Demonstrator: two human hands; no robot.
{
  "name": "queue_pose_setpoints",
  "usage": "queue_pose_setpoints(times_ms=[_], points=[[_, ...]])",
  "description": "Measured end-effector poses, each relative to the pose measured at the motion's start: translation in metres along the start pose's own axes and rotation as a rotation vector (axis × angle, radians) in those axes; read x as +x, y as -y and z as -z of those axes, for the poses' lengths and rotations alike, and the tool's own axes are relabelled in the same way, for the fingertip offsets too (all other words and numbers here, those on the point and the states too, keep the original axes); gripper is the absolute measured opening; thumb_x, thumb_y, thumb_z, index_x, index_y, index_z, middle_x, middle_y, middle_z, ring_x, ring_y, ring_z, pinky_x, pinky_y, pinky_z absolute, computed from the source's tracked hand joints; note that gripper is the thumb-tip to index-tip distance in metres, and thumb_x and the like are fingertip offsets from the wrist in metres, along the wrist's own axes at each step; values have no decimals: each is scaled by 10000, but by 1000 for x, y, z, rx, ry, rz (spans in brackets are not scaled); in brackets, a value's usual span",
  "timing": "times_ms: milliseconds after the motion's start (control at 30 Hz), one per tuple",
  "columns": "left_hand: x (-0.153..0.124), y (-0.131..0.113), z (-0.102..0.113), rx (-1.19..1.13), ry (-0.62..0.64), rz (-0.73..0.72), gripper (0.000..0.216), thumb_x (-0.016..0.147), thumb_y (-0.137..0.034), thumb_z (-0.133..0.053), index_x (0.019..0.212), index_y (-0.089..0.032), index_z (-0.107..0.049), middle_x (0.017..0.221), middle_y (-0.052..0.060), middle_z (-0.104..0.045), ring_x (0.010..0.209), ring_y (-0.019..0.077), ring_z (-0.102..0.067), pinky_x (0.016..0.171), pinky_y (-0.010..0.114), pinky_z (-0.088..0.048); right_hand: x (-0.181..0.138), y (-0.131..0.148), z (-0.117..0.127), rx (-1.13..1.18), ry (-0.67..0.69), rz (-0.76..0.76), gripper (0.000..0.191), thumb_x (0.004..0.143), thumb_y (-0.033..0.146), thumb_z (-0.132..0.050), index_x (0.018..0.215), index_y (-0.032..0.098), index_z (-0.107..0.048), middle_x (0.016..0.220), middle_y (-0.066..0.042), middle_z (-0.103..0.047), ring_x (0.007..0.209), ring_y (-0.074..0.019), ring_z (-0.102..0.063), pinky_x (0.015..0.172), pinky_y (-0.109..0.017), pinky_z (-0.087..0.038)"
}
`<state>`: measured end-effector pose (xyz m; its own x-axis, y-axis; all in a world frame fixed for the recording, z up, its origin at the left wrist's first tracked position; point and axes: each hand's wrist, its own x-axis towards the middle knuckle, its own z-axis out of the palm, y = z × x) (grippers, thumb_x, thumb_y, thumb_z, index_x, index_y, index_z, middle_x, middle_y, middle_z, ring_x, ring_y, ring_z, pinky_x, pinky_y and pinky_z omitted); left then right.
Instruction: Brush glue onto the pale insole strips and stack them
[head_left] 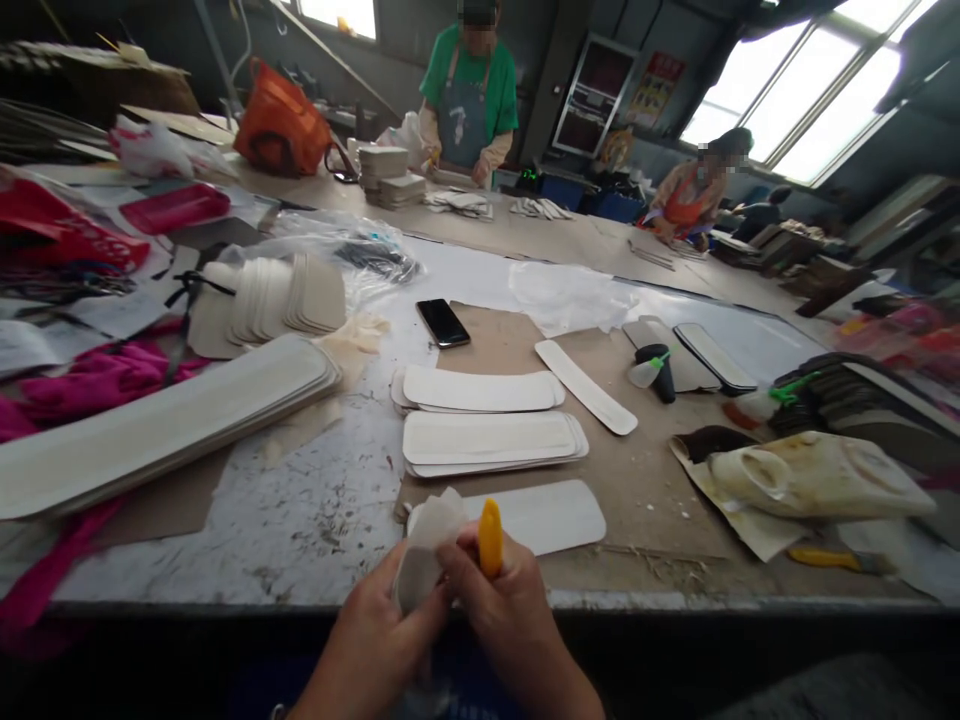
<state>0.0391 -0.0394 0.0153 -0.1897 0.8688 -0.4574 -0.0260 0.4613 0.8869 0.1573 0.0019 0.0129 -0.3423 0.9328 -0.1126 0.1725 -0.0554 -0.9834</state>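
My left hand (371, 640) is closed on a crumpled white paper piece (426, 545) at the near table edge. Pressed against it, my right hand (517, 625) grips a yellow-handled tool (490, 538) that stands upright between my fingers. Just beyond both hands lies a flat white rounded strip (551, 515) on brown cardboard (645, 480). Two small stacks of the same white strips (487, 415) lie further back.
A black phone (442, 322) lies mid-table. A long stack of white strips (165, 425) and fanned pieces (277, 295) sit left, with pink fabric (90, 380). Glue bottles (649, 370), dark pieces (840, 385) and a worn glove (817, 480) are right. Two people work at the far side.
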Motion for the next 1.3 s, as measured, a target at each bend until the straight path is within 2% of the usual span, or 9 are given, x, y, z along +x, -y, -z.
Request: queue_pose_setpoints(times_ms=[200,567,733,833,933,1033,1100,1167,1300], points=[[-3,7,4,-180,268,64,400,691,-567,-634,715,-169,-613,513,26,-643,453,140,-528,490,250,-410,-2,0,8,110,-4,-75,391,811,538,-538,630,191,-529,498,58,-409,461,-92,-369,456,-212,-345],[-2,20,-14,-314,-13,103,390,615,-527,-724,566,-165,-587,427,0,-597,395,111,-497,446,229,-388,-5,-15,7,141,-195,-160,472,691,630,-614,532,194,-526,417,45,-425,404,-102,-395,403,-235,-373],[-13,39,-6,-246,97,149,411,603,-557,-720,605,-171,-579,386,-16,-560,361,99,-450,414,219,-339,-5,-6,44,398,-381,-176,284,687,475,-702,744,200,-658,677,-35,-649,628,-184,-610,636,-333,-540],[-18,45,5,-256,71,197,420,594,-561,-722,571,-171,-565,348,-28,-511,345,83,-404,410,213,-305,-8,8,79,523,-376,-166,261,641,404,-759,778,205,-658,575,20,-546,521,-137,-537,553,-302,-529],[-14,42,16,-370,-121,234,454,563,-582,-732,566,-173,-537,344,-77,-408,349,54,-328,391,194,-260,-8,16,108,286,-237,-203,280,663,449,-733,741,195,-644,473,73,-392,391,-86,-355,346,-210,-338],[-1,31,21,-403,-184,251,499,543,-531,-765,815,-147,-598,373,-117,-365,366,41,-290,384,164,-215,2,17,111,-186,68,-222,265,722,446,-675,657,195,-622,500,44,-461,424,-97,-377,393,-229,-319],[9,25,21,-364,-148,271,556,538,-505,-767,902,-124,-591,368,-119,-370,365,41,-292,386,156,-197,16,15,97,-443,268,-133,204,751,363,-644,628,204,-611,569,31,-536,492,-108,-439,472,-230,-344],[17,20,20,-336,-100,287,506,543,-502,-754,828,-117,-591,377,-102,-391,373,43,-313,392,158,-209,31,15,76,-609,415,-55,168,769,282,-611,616,213,-609,569,43,-547,499,-103,-445,491,-222,-322],[28,17,21,-311,-31,282,384,567,-479,-716,650,-142,-553,386,-79,-419,365,47,-339,395,174,-239,61,16,39,-789,538,-60,271,710,253,-681,484,213,-539,429,69,-448,391,-84,-354,416,-225,-221]])
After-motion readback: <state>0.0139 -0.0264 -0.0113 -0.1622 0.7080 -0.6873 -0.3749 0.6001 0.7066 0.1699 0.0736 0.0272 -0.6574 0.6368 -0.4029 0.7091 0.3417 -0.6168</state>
